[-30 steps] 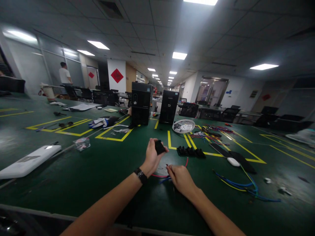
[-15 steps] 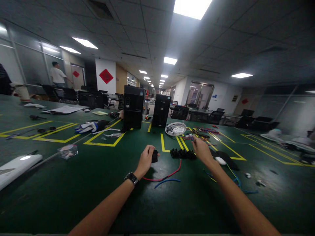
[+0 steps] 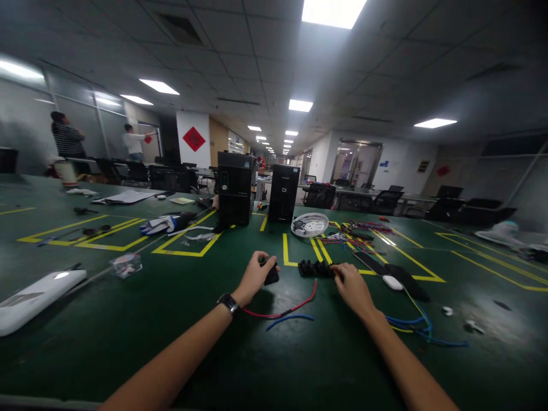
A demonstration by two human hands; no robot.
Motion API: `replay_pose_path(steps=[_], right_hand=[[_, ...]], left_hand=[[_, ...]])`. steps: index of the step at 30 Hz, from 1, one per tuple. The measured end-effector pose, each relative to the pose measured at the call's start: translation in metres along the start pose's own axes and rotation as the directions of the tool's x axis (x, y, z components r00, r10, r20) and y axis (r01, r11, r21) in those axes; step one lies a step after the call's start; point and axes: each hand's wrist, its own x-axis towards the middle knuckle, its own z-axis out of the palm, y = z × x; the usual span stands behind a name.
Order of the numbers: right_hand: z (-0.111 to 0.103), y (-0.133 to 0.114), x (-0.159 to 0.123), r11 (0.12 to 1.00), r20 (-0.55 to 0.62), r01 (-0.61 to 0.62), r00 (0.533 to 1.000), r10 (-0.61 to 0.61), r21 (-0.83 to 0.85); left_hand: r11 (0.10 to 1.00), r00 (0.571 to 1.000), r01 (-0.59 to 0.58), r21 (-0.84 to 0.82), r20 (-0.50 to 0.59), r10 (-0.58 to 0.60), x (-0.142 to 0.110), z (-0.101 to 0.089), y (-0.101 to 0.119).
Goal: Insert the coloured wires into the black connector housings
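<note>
In the head view, my left hand (image 3: pixel 253 279) is closed around a small black block (image 3: pixel 272 277), held just over the table. A row of similar black blocks (image 3: pixel 313 268) lies to its right. My right hand (image 3: pixel 354 290) has its fingertips pinched on the right end of that row; they partly cover the piece there. Between my forearms lie a red wire (image 3: pixel 309 298) and a short blue wire (image 3: pixel 291 319). Right of my right wrist is a bundle of blue and yellow-green wires (image 3: pixel 422 328).
Two black computer towers (image 3: pixel 234 191) (image 3: pixel 284 193) stand ahead. Near them are a white basket (image 3: pixel 310 225) and loose coloured wires (image 3: pixel 363 231). To the right lie a white mouse (image 3: pixel 392 282) and black pads. Gloves (image 3: pixel 165 224), a clear box (image 3: pixel 126 265) and a white device (image 3: pixel 40 299) lie left.
My right hand has come down and back from the loose wires to the right end of the black row. My left hand still holds its block, slightly turned. The view has shifted left.
</note>
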Motion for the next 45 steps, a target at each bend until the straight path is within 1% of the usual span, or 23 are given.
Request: replay_pose_path(steps=[3,5,7,9,12,15,18,20,23,25,27,30,33,36,38,40,42,43,45], right_hand=[[-0.001,0.003,0.001,1.0,0.076,0.009,0.997,-0.01,0.014],[-0.002,0.005,0.0,1.0,0.11,0.013,0.994,-0.015,0.018],[-0.002,0.007,-0.002,1.0,0.134,0.015,0.991,-0.019,0.027],[-0.003,0.008,-0.002,0.999,0.145,0.013,0.989,-0.018,0.035],[-0.001,0.009,-0.002,0.999,0.16,0.01,0.987,-0.017,0.044],[0.002,0.009,-0.001,0.998,0.186,0.031,0.982,-0.042,0.058],[0.004,0.007,-0.001,0.996,0.201,0.056,0.977,-0.069,0.069],[0.003,0.005,-0.001,0.996,0.205,0.062,0.976,-0.075,0.071],[0.0,0.004,-0.001,0.997,0.21,0.058,0.975,-0.068,0.056],[-0.002,0.005,-0.001,0.999,0.207,0.039,0.977,-0.043,0.025],[-0.003,0.007,-0.001,1.0,0.191,0.004,0.982,0.0,-0.023],[-0.002,0.01,-0.002,0.995,0.165,-0.05,0.984,0.064,-0.085],[0.0,0.008,-0.003,0.995,0.165,-0.051,0.984,0.065,-0.089],[0.0,0.006,-0.005,0.997,0.182,-0.033,0.982,0.046,-0.077],[-0.004,0.007,-0.005,0.995,0.183,-0.042,0.981,0.057,-0.089],[-0.013,0.013,-0.005,0.99,0.17,-0.079,0.98,0.098,-0.118],[-0.026,0.023,-0.006,0.976,0.163,-0.157,0.97,0.181,-0.149],[-0.032,0.028,-0.006,0.966,0.174,-0.207,0.957,0.232,-0.155],[-0.044,0.038,-0.008,0.945,0.234,-0.292,0.918,0.321,-0.15]], left_hand=[[0.972,0.999,-0.037,0.232,0.024,0.033,0.024,0.007,-0.002],[0.917,0.998,-0.067,0.394,0.037,0.057,0.042,0.011,-0.003],[0.868,0.997,-0.083,0.489,0.05,0.067,0.06,0.014,-0.005],[0.833,0.994,-0.103,0.544,0.077,0.072,0.075,0.019,-0.006],[0.78,0.988,-0.142,0.609,0.13,0.078,0.09,0.025,-0.009],[0.736,0.982,-0.174,0.654,0.173,0.078,0.098,0.029,-0.013],[0.693,0.976,-0.194,0.695,0.206,0.067,0.103,0.029,-0.014],[0.655,0.977,-0.192,0.73,0.205,0.058,0.105,0.026,-0.011],[0.587,0.986,-0.163,0.793,0.155,0.064,0.102,0.021,-0.005],[0.544,0.99,-0.143,0.827,0.129,0.064,0.093,0.019,-0.003],[0.511,0.99,-0.134,0.849,0.131,0.042,0.08,0.017,-0.003],[0.411,0.977,-0.197,0.89,0.213,0.007,0.061,0.019,-0.008],[0.292,0.946,-0.309,0.905,0.323,-0.002,0.049,0.022,-0.01],[0.255,0.921,-0.373,0.892,0.39,-0.017,0.046,0.023,-0.009],[0.229,0.904,-0.411,0.882,0.427,-0.025,0.047,0.021,-0.008],[0.196,0.888,-0.447,0.873,0.46,-0.024,0.049,0.015,-0.008],[0.167,0.874,-0.477,0.863,0.485,-0.009,0.05,0.005,-0.011],[0.157,0.867,-0.492,0.856,0.498,0.001,0.051,-0.001,-0.012],[0.146,0.856,-0.514,0.846,0.518,0.013,0.054,-0.016,-0.014]])
